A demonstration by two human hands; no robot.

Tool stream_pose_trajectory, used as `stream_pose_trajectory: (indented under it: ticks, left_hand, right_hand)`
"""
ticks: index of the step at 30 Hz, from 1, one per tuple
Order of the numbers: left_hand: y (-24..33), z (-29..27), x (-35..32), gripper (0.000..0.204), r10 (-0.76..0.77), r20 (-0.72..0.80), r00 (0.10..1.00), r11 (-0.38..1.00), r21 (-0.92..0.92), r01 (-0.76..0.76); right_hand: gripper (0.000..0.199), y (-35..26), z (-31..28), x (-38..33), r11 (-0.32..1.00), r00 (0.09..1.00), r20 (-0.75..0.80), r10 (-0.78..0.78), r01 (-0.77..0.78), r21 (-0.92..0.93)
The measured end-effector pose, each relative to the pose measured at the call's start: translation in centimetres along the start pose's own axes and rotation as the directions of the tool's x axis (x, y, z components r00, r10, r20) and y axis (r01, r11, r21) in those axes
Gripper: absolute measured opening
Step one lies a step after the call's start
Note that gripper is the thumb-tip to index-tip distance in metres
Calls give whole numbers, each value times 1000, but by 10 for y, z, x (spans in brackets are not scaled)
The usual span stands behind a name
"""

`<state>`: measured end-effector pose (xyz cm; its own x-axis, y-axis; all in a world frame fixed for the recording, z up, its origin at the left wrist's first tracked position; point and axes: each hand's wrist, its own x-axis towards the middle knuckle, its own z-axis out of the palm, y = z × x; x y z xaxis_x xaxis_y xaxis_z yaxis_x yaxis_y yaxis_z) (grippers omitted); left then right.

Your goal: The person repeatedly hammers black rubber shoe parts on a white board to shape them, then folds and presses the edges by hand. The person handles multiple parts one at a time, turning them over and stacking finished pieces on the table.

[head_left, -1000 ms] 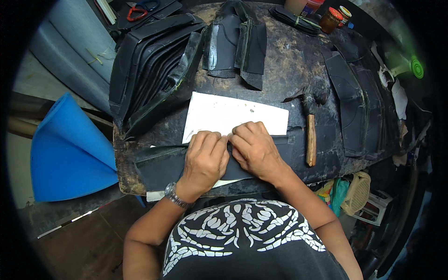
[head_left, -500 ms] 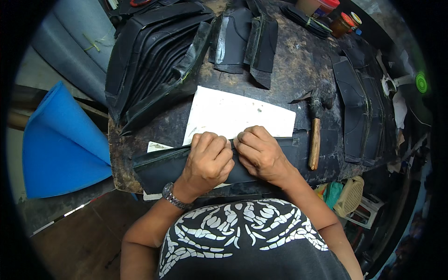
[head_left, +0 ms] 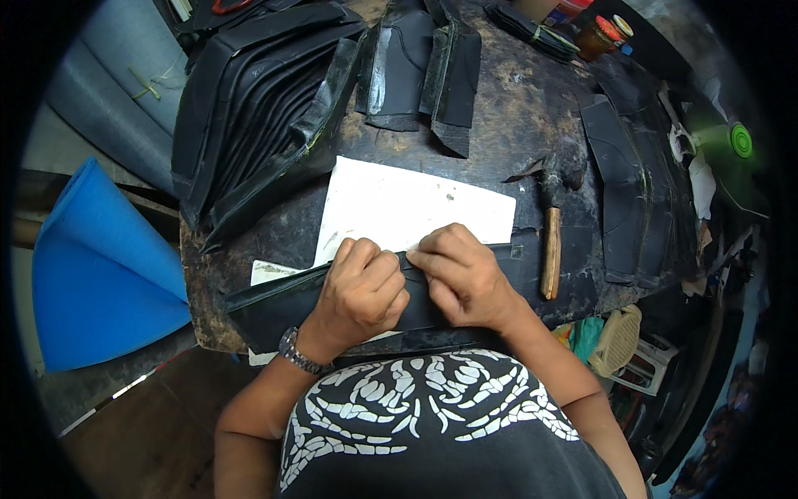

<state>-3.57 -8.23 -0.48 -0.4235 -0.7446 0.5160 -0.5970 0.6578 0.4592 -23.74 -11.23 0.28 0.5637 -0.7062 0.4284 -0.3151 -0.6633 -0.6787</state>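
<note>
A long black leather strip (head_left: 274, 301) lies across the near edge of the dark worktable (head_left: 515, 108). My left hand (head_left: 359, 287) and my right hand (head_left: 461, 274) sit side by side on its upper edge, fingers curled and pinching the folded edge between them. A white sheet (head_left: 416, 208) lies flat just beyond the strip, partly under it. A watch is on my left wrist.
A wooden-handled hammer (head_left: 551, 241) lies right of my right hand. Stacks of black leather pieces (head_left: 249, 116) fill the table's far left, middle (head_left: 424, 71) and right (head_left: 632, 191). Jars (head_left: 594, 33) stand at the back. A blue rolled sheet (head_left: 91, 266) leans at left.
Both hands stay on the strip's edge, with only small finger shifts. The view has tilted, so everything sits slightly lower in the picture.
</note>
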Motion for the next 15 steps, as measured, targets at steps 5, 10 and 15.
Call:
stream_pose_trajectory:
  ticks: [5, 10, 15]
  left_hand:
    - [1, 0, -1, 20, 27, 14, 1000, 1000, 15, -27]
    - [1, 2, -1, 19, 41, -25, 999, 998, 44, -40]
    - [3, 3, -2, 20, 37, -30, 999, 995, 91, -34]
  right_hand:
    - [18, 17, -24, -20, 912, 833, -475, 284, -387, -134]
    - [55, 49, -81, -57, 392, 671, -470, 573, -729, -561]
    - [46, -3, -90, -57, 585, 598, -481, 641, -787, -199]
